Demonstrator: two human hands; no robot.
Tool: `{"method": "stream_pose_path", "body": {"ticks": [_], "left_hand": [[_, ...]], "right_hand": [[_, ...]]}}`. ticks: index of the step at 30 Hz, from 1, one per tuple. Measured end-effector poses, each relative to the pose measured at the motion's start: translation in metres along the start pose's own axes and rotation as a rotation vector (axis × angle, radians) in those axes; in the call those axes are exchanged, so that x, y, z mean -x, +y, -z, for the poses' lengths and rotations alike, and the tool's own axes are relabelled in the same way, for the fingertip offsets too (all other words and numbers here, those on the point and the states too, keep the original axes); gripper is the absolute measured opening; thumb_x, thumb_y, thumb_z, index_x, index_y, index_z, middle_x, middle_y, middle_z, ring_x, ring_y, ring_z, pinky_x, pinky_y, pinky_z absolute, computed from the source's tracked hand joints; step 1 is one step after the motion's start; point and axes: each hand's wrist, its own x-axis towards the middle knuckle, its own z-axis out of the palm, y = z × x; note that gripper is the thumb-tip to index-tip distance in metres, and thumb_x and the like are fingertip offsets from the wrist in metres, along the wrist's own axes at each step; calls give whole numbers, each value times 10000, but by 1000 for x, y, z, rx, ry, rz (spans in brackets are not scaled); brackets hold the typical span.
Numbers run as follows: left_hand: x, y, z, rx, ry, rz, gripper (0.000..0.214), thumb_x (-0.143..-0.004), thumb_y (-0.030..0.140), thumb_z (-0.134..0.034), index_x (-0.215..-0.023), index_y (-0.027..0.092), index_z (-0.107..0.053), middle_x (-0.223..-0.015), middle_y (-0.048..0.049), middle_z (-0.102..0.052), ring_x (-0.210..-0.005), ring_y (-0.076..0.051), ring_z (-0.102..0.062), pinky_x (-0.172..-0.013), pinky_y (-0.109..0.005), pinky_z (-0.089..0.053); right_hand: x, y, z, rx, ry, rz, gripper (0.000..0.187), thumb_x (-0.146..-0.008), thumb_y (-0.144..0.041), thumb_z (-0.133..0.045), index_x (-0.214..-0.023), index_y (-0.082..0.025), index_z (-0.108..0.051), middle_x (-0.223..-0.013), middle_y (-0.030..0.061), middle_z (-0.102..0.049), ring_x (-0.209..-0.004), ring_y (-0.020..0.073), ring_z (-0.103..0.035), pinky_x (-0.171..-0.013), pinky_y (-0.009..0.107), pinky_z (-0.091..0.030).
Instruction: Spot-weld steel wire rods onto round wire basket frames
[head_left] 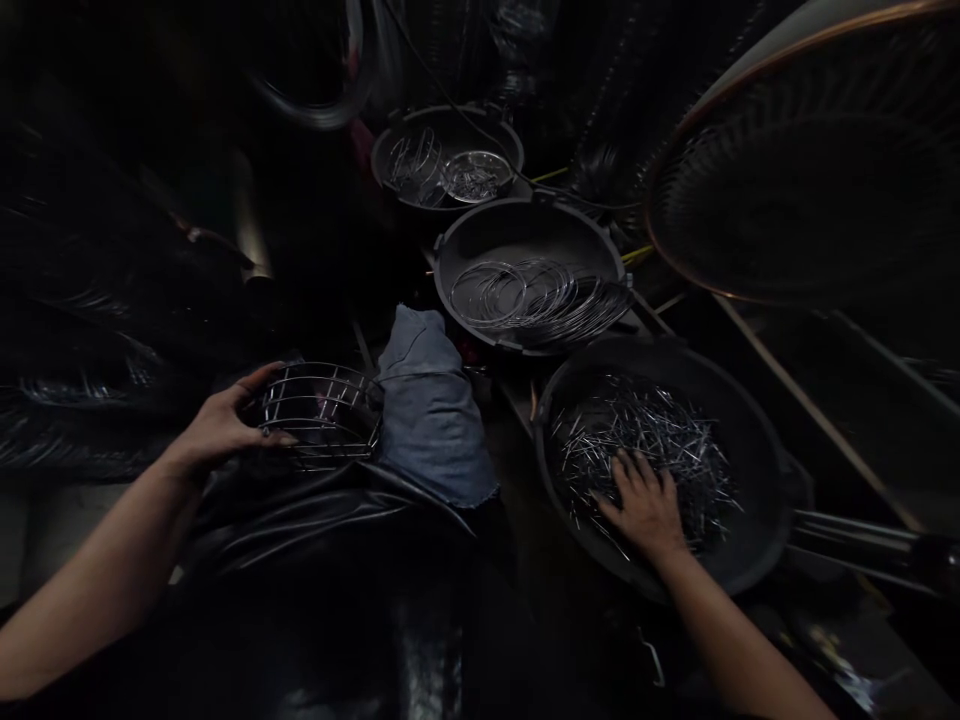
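Note:
My left hand (229, 418) grips the near side of a curved wire basket (322, 405), thumb below and fingers above. The basket's other end meets a machine part wrapped in blue-grey cloth (431, 410). At the right, my right hand (646, 505) lies with fingers spread on a heap of short cut metal wires (660, 440). These wires fill a dark round basin (757, 540). Whether any wire is between the right fingers, I cannot tell.
A second basin (517, 225) behind holds several wire rings (547, 300). Farther back, another basin (386, 150) contains bent wire pieces and a small metal bowl (480, 178). A large fan (817, 200) stands at upper right. Black apron material (337, 600) covers my lap.

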Motion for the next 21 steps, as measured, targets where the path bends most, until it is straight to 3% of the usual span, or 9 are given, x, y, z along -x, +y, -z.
{"method": "stream_pose_path", "body": {"ticks": [5,10,14,17,21], "left_hand": [[2,-3,1,42,-17,-16,1100,-436,429,-869,-1407,255,-381,-1395,-97,-504,-1276,-321,-479,-1112,-464,-343],[6,1,0,44,-7,-8,1104,-437,423,-870,-1409,240,-380,-1399,-110,-498,-1274,-339,-475,-1112,-488,-338],[11,7,0,47,-3,11,1104,-442,426,-868,-1412,234,-377,-1384,-107,-512,-1264,-330,-487,-1113,-471,-343],[12,7,1,11,5,17,1123,-432,436,-865,-1416,219,-371,-1386,-114,-507,-1262,-330,-488,-1115,-459,-342],[9,0,2,-10,6,-17,1070,-461,443,-851,-1404,232,-390,-1375,-91,-524,-1258,-315,-497,-1102,-422,-370]], "right_hand": [[-34,-7,1,-26,-17,-53,526,-934,-385,-356,-1344,-81,-478,-1307,168,-549,-1227,315,-416,-1001,497,-271],[-99,-11,-2,-40,-26,-105,521,-938,-350,-338,-1384,-96,-427,-1356,153,-507,-1205,321,-397,-959,476,-287],[-143,-9,4,-38,-21,-189,547,-942,-421,-321,-1350,-82,-453,-1257,174,-575,-1168,333,-420,-936,476,-316],[-137,-8,20,-25,8,-268,662,-937,-523,-296,-1378,-39,-394,-1291,218,-528,-1217,345,-387,-959,487,-318],[-71,-9,33,20,-53,-218,754,-893,-629,-302,-1430,-102,-335,-1499,183,-277,-1359,330,-226,-1048,513,-242]]}}
